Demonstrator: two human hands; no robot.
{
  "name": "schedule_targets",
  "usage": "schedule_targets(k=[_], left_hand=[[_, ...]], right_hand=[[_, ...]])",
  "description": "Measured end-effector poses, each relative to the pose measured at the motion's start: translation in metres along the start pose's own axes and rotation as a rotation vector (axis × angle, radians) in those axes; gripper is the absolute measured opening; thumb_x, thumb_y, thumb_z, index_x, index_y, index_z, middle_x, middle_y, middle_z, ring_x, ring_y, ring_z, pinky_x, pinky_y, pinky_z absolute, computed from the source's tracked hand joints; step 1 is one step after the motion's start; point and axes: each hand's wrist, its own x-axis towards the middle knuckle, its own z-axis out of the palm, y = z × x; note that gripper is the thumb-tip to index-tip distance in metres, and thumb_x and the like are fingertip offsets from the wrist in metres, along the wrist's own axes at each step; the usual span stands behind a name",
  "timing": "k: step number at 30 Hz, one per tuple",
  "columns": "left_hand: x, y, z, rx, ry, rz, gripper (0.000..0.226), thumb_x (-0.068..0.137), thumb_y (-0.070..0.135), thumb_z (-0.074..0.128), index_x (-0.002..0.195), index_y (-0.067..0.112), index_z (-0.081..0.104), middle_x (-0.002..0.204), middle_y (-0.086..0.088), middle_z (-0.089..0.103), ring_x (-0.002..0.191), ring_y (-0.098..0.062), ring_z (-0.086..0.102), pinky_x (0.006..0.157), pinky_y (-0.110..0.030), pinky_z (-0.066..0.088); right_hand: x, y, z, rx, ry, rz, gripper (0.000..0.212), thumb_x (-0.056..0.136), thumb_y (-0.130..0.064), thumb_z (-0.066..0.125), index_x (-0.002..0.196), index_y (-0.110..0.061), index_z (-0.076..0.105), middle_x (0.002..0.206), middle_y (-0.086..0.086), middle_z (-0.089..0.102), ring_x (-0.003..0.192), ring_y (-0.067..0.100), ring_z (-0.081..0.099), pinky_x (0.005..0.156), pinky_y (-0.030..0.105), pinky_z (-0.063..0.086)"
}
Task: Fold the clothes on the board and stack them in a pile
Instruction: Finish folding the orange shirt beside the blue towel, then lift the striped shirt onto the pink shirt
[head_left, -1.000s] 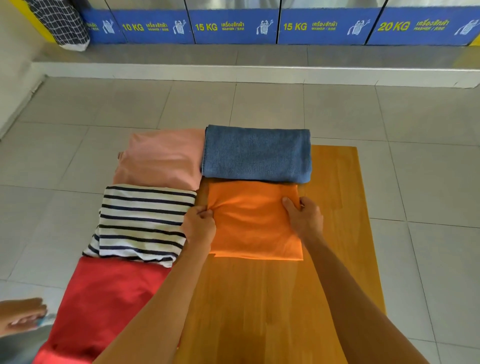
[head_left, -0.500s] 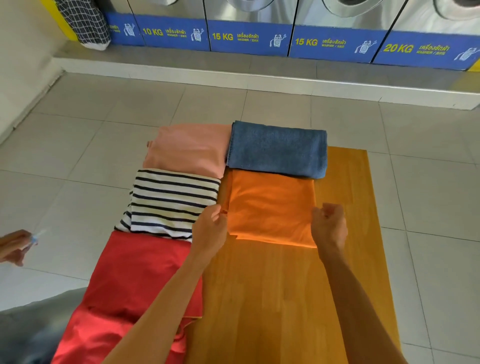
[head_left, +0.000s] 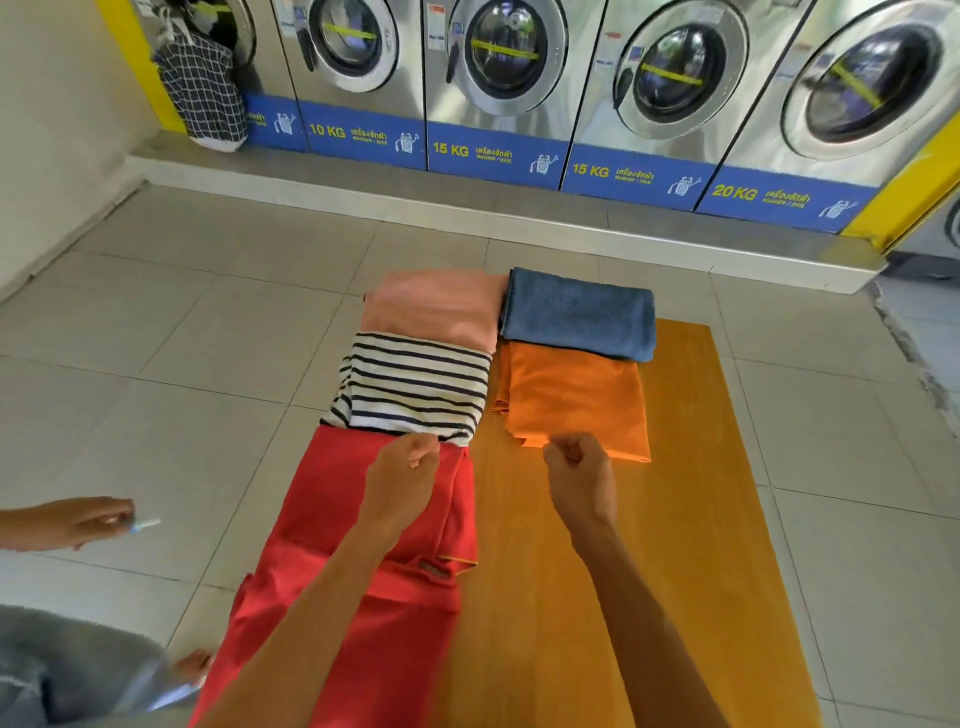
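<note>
A long orange-brown wooden board (head_left: 691, 519) is lying on the tiled floor, filling the lower centre of the frame. A rumpled red cloth garment (head_left: 363, 571) is sprawling off its left edge at lower left. Above it are sitting a folded striped shirt (head_left: 415, 395), a folded orange cloth (head_left: 576, 400), a folded blue towel (head_left: 579, 314) and a folded pink cloth (head_left: 436, 306).

The left hand (head_left: 402, 480) is hovering over the red garment, the right hand (head_left: 579, 475) at the orange cloth's near edge; both sets of fingers are curling loosely, holding nothing.

Risk: a hasty grab may be dragging the striped fold open.

Half a second ago both hands were flanking the orange cloth; they are now nearer the viewer.
</note>
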Motion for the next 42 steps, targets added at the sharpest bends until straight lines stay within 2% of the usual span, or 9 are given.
schedule_targets(k=[9, 16, 25, 29, 31, 34, 38, 40, 42], left_hand=[[-0.021, -0.035, -0.063, -0.105, -0.038, -0.006, 0.014, 0.086, 0.035, 0.062, 0.097, 0.032, 0.069, 0.094, 0.008, 0.075, 0.097, -0.011, 0.069, 0.097, -0.044, 0.052], [0.006, -0.029, -0.082, -0.148, -0.047, -0.034, 0.016, 0.088, 0.03, 0.064, 0.102, 0.026, 0.07, 0.092, 0.007, 0.075, 0.093, -0.008, 0.07, 0.095, -0.04, 0.053], [0.084, -0.043, -0.107, -0.074, -0.038, -0.126, 0.029, 0.089, 0.034, 0.058, 0.115, 0.025, 0.067, 0.112, 0.005, 0.07, 0.106, -0.016, 0.064, 0.098, -0.044, 0.05], [0.133, -0.046, -0.102, 0.001, 0.012, -0.174, 0.027, 0.082, 0.031, 0.048, 0.096, 0.015, 0.064, 0.092, -0.009, 0.065, 0.086, -0.029, 0.063, 0.08, -0.042, 0.054], [0.155, -0.05, -0.093, 0.008, 0.067, -0.211, 0.038, 0.082, 0.032, 0.05, 0.105, 0.004, 0.061, 0.093, -0.019, 0.064, 0.078, -0.028, 0.062, 0.068, -0.037, 0.055], [0.179, -0.051, -0.075, 0.0, 0.127, -0.27, 0.036, 0.09, 0.037, 0.055, 0.093, 0.002, 0.059, 0.08, -0.016, 0.057, 0.071, -0.027, 0.057, 0.049, -0.024, 0.035], [0.196, -0.063, -0.05, -0.007, 0.091, -0.311, 0.065, 0.086, 0.054, 0.059, 0.119, -0.002, 0.052, 0.111, -0.018, 0.06, 0.093, -0.029, 0.06, 0.068, -0.033, 0.048], [0.197, -0.068, -0.042, 0.02, 0.107, -0.33, 0.071, 0.084, 0.058, 0.061, 0.12, -0.002, 0.048, 0.112, -0.017, 0.06, 0.097, -0.03, 0.059, 0.076, -0.039, 0.049], [0.198, -0.07, -0.036, 0.045, 0.129, -0.35, 0.07, 0.085, 0.058, 0.06, 0.117, -0.003, 0.046, 0.108, -0.017, 0.061, 0.091, -0.029, 0.058, 0.074, -0.039, 0.048]], right_hand=[[-0.065, -0.019, 0.028, 0.068, -0.11, -0.046, 0.007, 0.091, -0.022, 0.062, 0.091, -0.025, 0.069, 0.085, 0.0, 0.071, 0.069, 0.015, 0.061, 0.058, 0.032, 0.049], [-0.058, -0.035, 0.042, 0.101, -0.136, -0.02, 0.008, 0.093, -0.015, 0.062, 0.089, -0.019, 0.069, 0.079, 0.005, 0.073, 0.075, 0.023, 0.068, 0.068, 0.043, 0.056], [0.02, -0.053, 0.093, 0.1, -0.172, 0.057, 0.012, 0.094, -0.021, 0.062, 0.094, -0.012, 0.069, 0.09, 0.015, 0.072, 0.077, 0.02, 0.066, 0.068, 0.038, 0.054], [0.059, -0.049, 0.114, 0.013, -0.123, 0.121, 0.013, 0.089, -0.024, 0.062, 0.094, -0.016, 0.071, 0.089, 0.004, 0.072, 0.08, 0.017, 0.064, 0.072, 0.039, 0.055], [0.072, -0.049, 0.123, -0.027, -0.098, 0.154, 0.015, 0.089, -0.03, 0.057, 0.079, -0.021, 0.064, 0.077, -0.004, 0.065, 0.071, 0.016, 0.058, 0.062, 0.034, 0.049], [0.089, -0.044, 0.139, -0.088, -0.076, 0.205, 0.035, 0.097, -0.035, 0.047, 0.065, -0.022, 0.042, 0.06, -0.006, 0.044, 0.056, 0.011, 0.041, 0.053, 0.028, 0.035], [0.101, -0.023, 0.166, -0.143, -0.123, 0.313, 0.057, 0.083, -0.064, 0.039, 0.101, -0.013, 0.057, 0.09, 0.002, 0.06, 0.081, 0.019, 0.059, 0.079, 0.042, 0.056], [0.099, -0.023, 0.175, -0.155, -0.105, 0.357, 0.075, 0.088, -0.064, 0.044, 0.136, -0.007, 0.049, 0.126, 0.012, 0.062, 0.116, 0.031, 0.06, 0.1, 0.05, 0.051], [0.095, -0.025, 0.179, -0.207, -0.086, 0.337, 0.087, 0.088, -0.071, 0.048, 0.145, -0.006, 0.041, 0.142, 0.016, 0.055, 0.13, 0.035, 0.053, 0.107, 0.05, 0.045]])
